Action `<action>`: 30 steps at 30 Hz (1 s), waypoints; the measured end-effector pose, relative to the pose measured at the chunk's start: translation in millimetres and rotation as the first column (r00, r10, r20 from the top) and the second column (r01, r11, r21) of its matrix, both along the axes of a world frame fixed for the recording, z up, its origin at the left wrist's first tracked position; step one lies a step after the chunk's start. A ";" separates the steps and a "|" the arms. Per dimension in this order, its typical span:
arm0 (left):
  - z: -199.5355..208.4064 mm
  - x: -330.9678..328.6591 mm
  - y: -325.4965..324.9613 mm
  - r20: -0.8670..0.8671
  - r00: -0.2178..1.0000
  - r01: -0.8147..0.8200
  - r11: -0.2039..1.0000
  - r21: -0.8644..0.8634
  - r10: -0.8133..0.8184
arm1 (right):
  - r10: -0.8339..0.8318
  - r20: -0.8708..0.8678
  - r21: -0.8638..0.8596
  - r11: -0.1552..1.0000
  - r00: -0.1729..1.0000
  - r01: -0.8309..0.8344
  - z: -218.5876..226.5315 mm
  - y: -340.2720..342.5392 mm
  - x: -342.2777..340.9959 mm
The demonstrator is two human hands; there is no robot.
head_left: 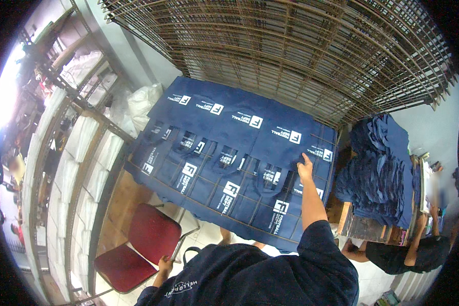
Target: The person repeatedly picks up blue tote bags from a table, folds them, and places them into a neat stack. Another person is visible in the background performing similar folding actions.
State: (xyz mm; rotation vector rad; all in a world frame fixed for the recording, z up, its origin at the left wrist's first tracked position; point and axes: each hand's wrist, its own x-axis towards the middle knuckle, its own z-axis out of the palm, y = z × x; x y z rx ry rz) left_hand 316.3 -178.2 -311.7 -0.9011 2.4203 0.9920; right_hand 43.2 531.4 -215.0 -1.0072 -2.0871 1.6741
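Observation:
Navy fabric panels (pixel 290 115) with white prints lie side by side in rows over a wire rack (pixel 209 176), some overlapping along the middle. At the right part of the rack, my right hand (pixel 305 168) rests on or just above a panel, its index finger stretched out and nothing visibly held. Low on the left, my left hand (pixel 165 264) hangs beside a red padded chair (pixel 153 232), close to its metal frame. Its fingers look curled but are too small to make out, and I cannot tell whether they touch the frame.
Stacked wire racks (pixel 270 46) rise behind the panels. A thick pile of navy fabric (pixel 377 173) sits on a wooden stand (pixel 367 229) at right, with another person (pixel 418 250) beyond. Metal shelving (pixel 94 148) lines the left, near a white plastic bag (pixel 142 104).

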 end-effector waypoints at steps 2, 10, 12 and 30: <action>6.8 -13.5 16.0 0.003 0.998 0.056 0.998 0.006 -0.056 | -0.007 0.004 0.026 1.000 1.000 0.007 5.6 1.1 0.4; 70.4 -57.2 80.3 -0.050 0.995 0.088 0.986 0.139 -0.082 | 0.029 0.073 0.125 0.991 0.997 -0.038 -5.6 7.9 -2.3; 69.3 -56.2 80.0 -0.034 0.992 0.123 0.988 0.099 -0.120 | 0.039 0.097 0.103 0.993 0.995 -0.049 1.7 5.0 -1.5; 29.7 -13.3 41.0 -0.033 0.988 0.153 0.985 0.075 -0.151 | -0.158 -0.041 0.388 0.907 0.987 0.162 26.7 -11.5 43.5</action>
